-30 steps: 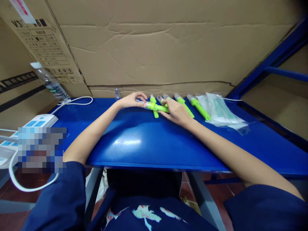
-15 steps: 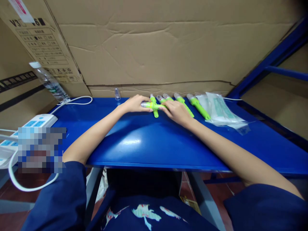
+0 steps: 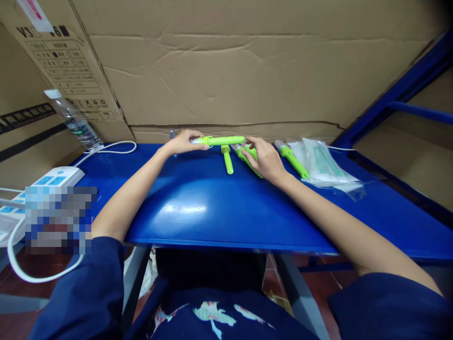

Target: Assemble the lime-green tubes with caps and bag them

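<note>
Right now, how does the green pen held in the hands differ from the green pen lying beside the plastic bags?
The held pen is lifted off the blue table and lies level, left hand at its clear end, right hand at the other. The pen by the bags rests on the table at a slant, untouched. Both are bright green with a clear end.
</note>
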The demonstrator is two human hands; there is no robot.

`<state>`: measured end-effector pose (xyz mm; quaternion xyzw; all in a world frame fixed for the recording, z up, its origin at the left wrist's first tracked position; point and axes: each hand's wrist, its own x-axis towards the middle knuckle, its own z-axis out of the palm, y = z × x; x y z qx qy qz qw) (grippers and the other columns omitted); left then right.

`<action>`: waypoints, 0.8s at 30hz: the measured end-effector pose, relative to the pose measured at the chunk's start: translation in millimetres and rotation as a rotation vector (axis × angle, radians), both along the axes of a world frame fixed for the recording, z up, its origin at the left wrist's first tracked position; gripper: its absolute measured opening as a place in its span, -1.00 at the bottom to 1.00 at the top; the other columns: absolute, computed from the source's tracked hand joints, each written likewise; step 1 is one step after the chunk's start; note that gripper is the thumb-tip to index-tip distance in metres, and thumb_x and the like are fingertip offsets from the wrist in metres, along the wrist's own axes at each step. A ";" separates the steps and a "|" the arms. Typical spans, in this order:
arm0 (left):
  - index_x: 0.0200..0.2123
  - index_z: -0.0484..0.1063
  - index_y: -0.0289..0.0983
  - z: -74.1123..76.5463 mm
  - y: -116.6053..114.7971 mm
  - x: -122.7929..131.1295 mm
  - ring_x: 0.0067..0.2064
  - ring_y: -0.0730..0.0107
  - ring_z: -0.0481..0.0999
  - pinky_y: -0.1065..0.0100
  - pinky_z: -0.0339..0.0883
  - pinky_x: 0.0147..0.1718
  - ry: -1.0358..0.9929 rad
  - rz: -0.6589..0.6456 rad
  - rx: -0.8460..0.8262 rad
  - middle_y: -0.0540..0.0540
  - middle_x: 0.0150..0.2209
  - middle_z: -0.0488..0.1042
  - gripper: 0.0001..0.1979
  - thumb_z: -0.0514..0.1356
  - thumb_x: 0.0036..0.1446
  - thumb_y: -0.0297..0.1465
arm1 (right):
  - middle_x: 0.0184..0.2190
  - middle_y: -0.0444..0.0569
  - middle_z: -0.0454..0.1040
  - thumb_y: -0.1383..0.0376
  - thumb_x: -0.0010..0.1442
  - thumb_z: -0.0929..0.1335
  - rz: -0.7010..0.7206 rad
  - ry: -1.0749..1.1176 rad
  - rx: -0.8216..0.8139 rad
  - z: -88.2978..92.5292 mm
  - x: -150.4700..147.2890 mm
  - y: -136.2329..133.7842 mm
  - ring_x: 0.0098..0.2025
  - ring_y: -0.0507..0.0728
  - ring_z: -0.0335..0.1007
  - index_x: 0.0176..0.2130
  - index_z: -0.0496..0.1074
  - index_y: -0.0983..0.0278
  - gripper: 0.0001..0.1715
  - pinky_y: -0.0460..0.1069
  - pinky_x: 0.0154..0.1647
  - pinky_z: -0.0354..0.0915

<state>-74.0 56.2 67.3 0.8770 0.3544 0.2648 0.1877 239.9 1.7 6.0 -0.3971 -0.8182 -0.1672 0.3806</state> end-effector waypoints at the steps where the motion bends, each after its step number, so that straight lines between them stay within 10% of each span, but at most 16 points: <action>1: -0.13 0.58 -0.39 0.2 0.0 -0.2 -0.28 0.39 0.40 0.41 0.21 -0.27 -0.001 -0.003 -0.005 -0.09 -0.30 0.55 -0.37 0.32 -0.01 0.06 | -0.05 0.23 0.54 0.08 0.43 0.22 -0.003 0.001 0.000 -0.3 0.0 0.0 -0.08 0.32 0.51 0.16 0.32 0.33 -0.52 0.20 -0.04 0.41; 12: -0.13 0.62 -0.36 3.7 -9.6 6.6 -0.21 0.31 0.49 0.38 0.25 -0.22 0.073 -0.040 -0.035 -0.12 -0.24 0.61 -0.42 0.34 -0.01 0.03 | -0.23 0.13 0.57 0.03 0.44 0.19 -0.005 0.004 0.017 -2.8 4.7 1.3 -0.23 0.27 0.51 -0.01 0.40 0.27 -0.58 0.14 -0.14 0.36; 18: 0.18 0.49 -0.24 6.2 -14.1 6.7 0.10 0.12 0.52 0.27 0.32 0.05 0.039 -0.093 -0.013 -0.20 0.13 0.55 -0.26 0.38 -0.03 -0.01 | -0.27 0.15 0.57 0.00 0.45 0.13 -0.005 0.017 -0.022 -5.8 2.3 1.1 -0.25 0.29 0.49 -0.09 0.42 0.26 -0.53 0.15 -0.16 0.34; 24: -0.04 0.61 -0.33 7.9 -18.5 12.0 -0.08 0.20 0.58 0.33 0.34 -0.07 0.084 -0.083 0.051 -0.17 -0.10 0.65 -0.42 0.39 -0.02 -0.03 | -0.50 0.00 0.49 -0.16 0.45 0.01 0.028 0.180 -0.252 -1.4 -3.1 -6.6 -0.45 0.19 0.43 -0.38 0.31 0.17 -0.34 0.08 -0.32 0.31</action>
